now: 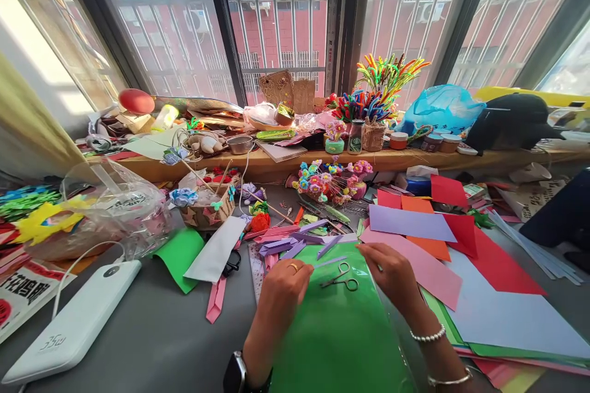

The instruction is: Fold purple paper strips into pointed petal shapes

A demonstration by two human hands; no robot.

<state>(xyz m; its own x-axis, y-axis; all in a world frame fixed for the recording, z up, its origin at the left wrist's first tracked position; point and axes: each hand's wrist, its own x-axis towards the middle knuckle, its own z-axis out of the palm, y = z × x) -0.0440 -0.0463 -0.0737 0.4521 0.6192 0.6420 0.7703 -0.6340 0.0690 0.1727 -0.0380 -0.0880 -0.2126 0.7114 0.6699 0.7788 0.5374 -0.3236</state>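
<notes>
My left hand (286, 285), a ring on one finger, is closed in a pinch over the green sheet. A thin purple paper strip (330, 262) reaches out from its fingertips. My right hand (391, 273) is also pinched, at the sheet's upper right; whatever lies between its fingertips is too small to tell. Small metal scissors (336, 282) rest on the glossy green sheet (336, 338) between both hands. Just beyond, folded purple paper strips (295, 245) lie in a loose pile with pink ones. A folded pink strip (216, 299) lies apart on the left.
Coloured paper sheets (516, 319) are stacked at right. A white power bank (78, 319) with a cable lies at left, near a green paper (182, 258) and a white paper (216, 250). Pipe-cleaner flowers (327, 181) stand behind, below a crowded window ledge (276, 169).
</notes>
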